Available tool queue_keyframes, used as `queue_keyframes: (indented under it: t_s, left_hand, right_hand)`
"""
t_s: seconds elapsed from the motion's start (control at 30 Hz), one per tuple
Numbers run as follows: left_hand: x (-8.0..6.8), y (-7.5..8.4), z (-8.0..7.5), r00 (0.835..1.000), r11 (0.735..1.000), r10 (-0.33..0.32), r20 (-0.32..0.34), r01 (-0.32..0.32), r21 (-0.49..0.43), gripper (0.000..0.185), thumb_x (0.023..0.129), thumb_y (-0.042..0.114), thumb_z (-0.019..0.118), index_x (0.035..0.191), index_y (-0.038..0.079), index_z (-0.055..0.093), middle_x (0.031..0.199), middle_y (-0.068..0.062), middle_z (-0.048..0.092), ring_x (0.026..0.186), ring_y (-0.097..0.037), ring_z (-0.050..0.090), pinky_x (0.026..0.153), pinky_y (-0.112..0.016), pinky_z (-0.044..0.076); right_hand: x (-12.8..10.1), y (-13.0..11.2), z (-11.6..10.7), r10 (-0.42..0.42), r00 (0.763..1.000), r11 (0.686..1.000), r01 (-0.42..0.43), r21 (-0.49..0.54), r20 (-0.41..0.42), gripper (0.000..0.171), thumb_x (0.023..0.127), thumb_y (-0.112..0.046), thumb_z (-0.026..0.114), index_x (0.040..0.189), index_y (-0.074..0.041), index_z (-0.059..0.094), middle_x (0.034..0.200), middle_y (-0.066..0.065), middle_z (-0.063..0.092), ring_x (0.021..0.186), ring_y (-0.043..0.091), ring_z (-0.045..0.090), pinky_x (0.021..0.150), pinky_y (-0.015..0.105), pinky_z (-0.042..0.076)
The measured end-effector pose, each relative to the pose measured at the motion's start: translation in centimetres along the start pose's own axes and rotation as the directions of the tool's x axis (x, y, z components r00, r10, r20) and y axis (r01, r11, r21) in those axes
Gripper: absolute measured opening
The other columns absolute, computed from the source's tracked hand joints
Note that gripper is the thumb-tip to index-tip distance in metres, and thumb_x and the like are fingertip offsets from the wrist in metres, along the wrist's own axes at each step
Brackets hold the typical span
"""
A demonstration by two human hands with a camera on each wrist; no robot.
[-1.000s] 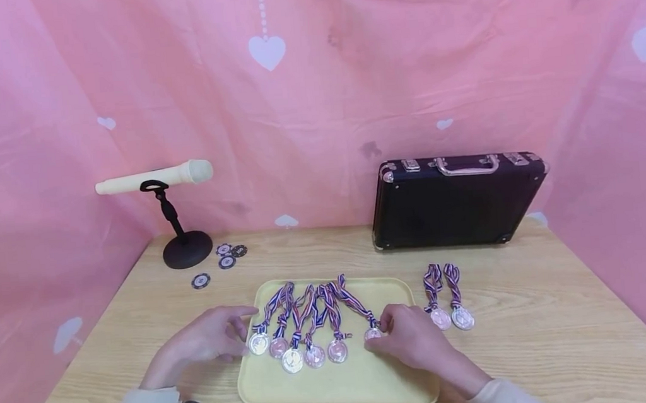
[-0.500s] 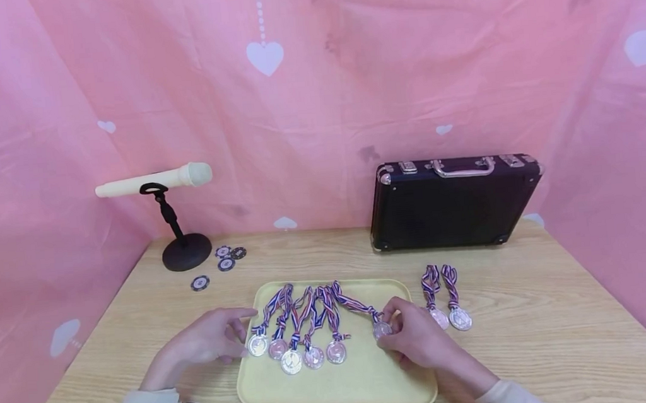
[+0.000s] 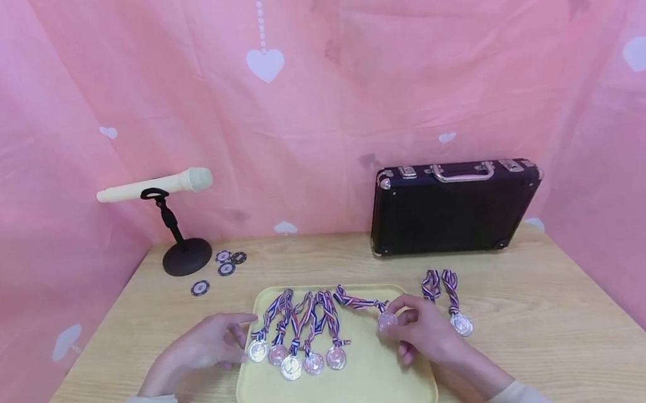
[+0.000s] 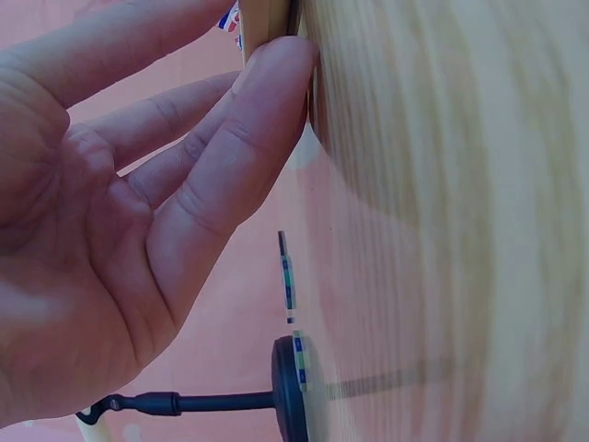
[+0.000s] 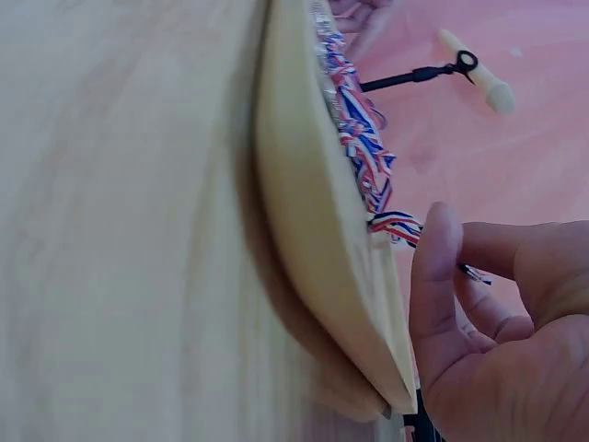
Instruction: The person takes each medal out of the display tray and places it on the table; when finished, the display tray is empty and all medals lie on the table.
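Note:
A cream tray [image 3: 343, 389] lies on the wooden table and carries a row of several silver medals [image 3: 292, 366] with red, white and blue ribbons. My right hand [image 3: 396, 323] pinches one medal [image 3: 387, 321] over the tray's right part, its ribbon [image 3: 356, 301] trailing left. In the right wrist view the right hand [image 5: 460, 276] curls round that medal [image 5: 474, 273] above the tray [image 5: 313, 230]. My left hand [image 3: 236, 339] rests with relaxed fingers at the tray's left edge. In the left wrist view the left hand [image 4: 230, 92] lies against the tray's edge [image 4: 267, 18].
Two more medals [image 3: 461, 324] lie on the table right of the tray, one partly behind my right hand. A black case [image 3: 454, 207] stands at the back right. A microphone on a stand [image 3: 153, 188] and several poker chips [image 3: 225, 263] sit back left.
My right hand has lifted its medal off the tray and carried it right and slightly away, dragging the ribbon along. The left hand has stayed at the tray's left edge.

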State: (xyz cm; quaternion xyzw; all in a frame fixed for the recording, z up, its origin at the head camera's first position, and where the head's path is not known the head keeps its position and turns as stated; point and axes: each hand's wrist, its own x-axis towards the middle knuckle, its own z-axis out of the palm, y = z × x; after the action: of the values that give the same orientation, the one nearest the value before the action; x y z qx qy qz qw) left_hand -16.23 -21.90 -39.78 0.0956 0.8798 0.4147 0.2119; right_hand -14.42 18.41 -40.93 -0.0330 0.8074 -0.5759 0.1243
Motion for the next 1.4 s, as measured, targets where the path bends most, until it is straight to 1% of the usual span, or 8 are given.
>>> queue_keyframes:
  t_s: [0.23, 0.6, 0.73, 0.93, 1.1, 1.27, 1.33, 1.4]
  left_hand:
    - [0.0, 0.2, 0.2, 1.0, 1.0, 0.0, -0.008, 0.0, -0.003, 0.075, 0.08, -0.005, 0.081, 0.15, 0.001, 0.055, 0.098, -0.009, 0.064, 0.075, -0.022, 0.063, 0.064, -0.036, 0.062]
    - [0.2, 0.0, -0.2, 1.0, 1.0, -0.003, 0.001, 0.003, -0.025, 0.075, 0.081, -0.006, 0.08, 0.151, 0.0, 0.054, 0.1, -0.01, 0.063, 0.079, -0.021, 0.064, 0.066, -0.037, 0.063]
    - [0.0, -0.2, -0.3, 1.0, 1.0, 0.0, 0.01, 0.0, -0.02, 0.074, 0.081, -0.004, 0.08, 0.151, 0.0, 0.054, 0.1, -0.009, 0.063, 0.078, -0.021, 0.063, 0.066, -0.037, 0.063]
    - [0.0, -0.3, -0.3, 1.0, 1.0, -0.003, 0.009, 0.003, -0.022, 0.074, 0.081, -0.004, 0.08, 0.151, 0.0, 0.054, 0.1, -0.009, 0.063, 0.077, -0.022, 0.062, 0.065, -0.037, 0.062]
    - [-0.1, -0.2, -0.2, 1.0, 0.999, -0.026, 0.0, 0.026, -0.021, 0.074, 0.082, -0.004, 0.08, 0.151, 0.001, 0.055, 0.1, -0.009, 0.063, 0.078, -0.021, 0.062, 0.065, -0.037, 0.062]
    - [-0.1, -0.2, -0.1, 1.0, 1.0, -0.019, 0.01, 0.02, -0.025, 0.074, 0.082, -0.004, 0.08, 0.151, 0.001, 0.054, 0.1, -0.009, 0.063, 0.078, -0.021, 0.062, 0.066, -0.037, 0.062]
    - [0.0, -0.2, -0.1, 1.0, 0.999, -0.022, 0.01, 0.022, -0.025, 0.074, 0.082, -0.004, 0.081, 0.151, 0.002, 0.055, 0.101, -0.009, 0.063, 0.079, -0.021, 0.062, 0.066, -0.037, 0.062]
    - [0.0, -0.1, -0.1, 1.0, 1.0, -0.018, 0.01, 0.019, -0.022, 0.074, 0.082, -0.004, 0.081, 0.151, 0.002, 0.055, 0.101, -0.009, 0.063, 0.077, -0.022, 0.062, 0.065, -0.037, 0.062]
  right_hand:
    - [0.1, -0.7, -1.8, -0.011, 0.998, 0.999, 0.013, 0.045, -0.055, 0.041, 0.092, 0.0, 0.075, 0.128, 0.007, 0.055, 0.07, 0.006, 0.064, 0.052, 0.015, 0.063, 0.051, 0.032, 0.061]
    - [0.3, -1.3, -5.4, -0.004, 0.996, 0.988, 0.018, 0.156, -0.092, 0.046, 0.096, -0.001, 0.071, 0.134, 0.007, 0.047, 0.07, 0.001, 0.064, 0.053, 0.011, 0.06, 0.051, 0.027, 0.057]
    - [0.3, -1.4, -6.7, -0.022, 0.994, 0.985, 0.039, 0.166, -0.107, 0.041, 0.096, 0.0, 0.071, 0.13, 0.005, 0.048, 0.071, 0.0, 0.066, 0.056, 0.011, 0.06, 0.052, 0.027, 0.059]
    - [0.0, -1.7, -9.2, -0.028, 0.987, 0.976, 0.062, 0.21, -0.161, 0.03, 0.097, 0.0, 0.071, 0.12, -0.012, 0.057, 0.073, -0.003, 0.069, 0.058, 0.011, 0.061, 0.054, 0.026, 0.06]
    - [-0.6, -2.0, -11.8, -0.048, 0.981, 0.958, 0.099, 0.268, -0.19, 0.028, 0.098, -0.001, 0.071, 0.111, -0.024, 0.064, 0.077, -0.004, 0.073, 0.057, 0.011, 0.062, 0.054, 0.024, 0.059]
    - [-1.4, -1.9, -14.6, -0.1, 0.963, 0.919, 0.185, 0.348, -0.25, 0.028, 0.099, 0.002, 0.068, 0.11, -0.024, 0.065, 0.082, -0.004, 0.076, 0.057, 0.01, 0.063, 0.053, 0.024, 0.059]
    - [-1.8, -1.4, -15.5, -0.124, 0.946, 0.897, 0.236, 0.374, -0.3, 0.028, 0.1, 0.003, 0.067, 0.112, -0.022, 0.064, 0.081, -0.004, 0.077, 0.056, 0.011, 0.062, 0.052, 0.023, 0.058]
    - [-2.2, -0.5, -16.1, -0.128, 0.926, 0.893, 0.263, 0.365, -0.354, 0.028, 0.1, 0.001, 0.068, 0.114, -0.022, 0.063, 0.081, -0.004, 0.077, 0.056, 0.011, 0.062, 0.052, 0.023, 0.058]
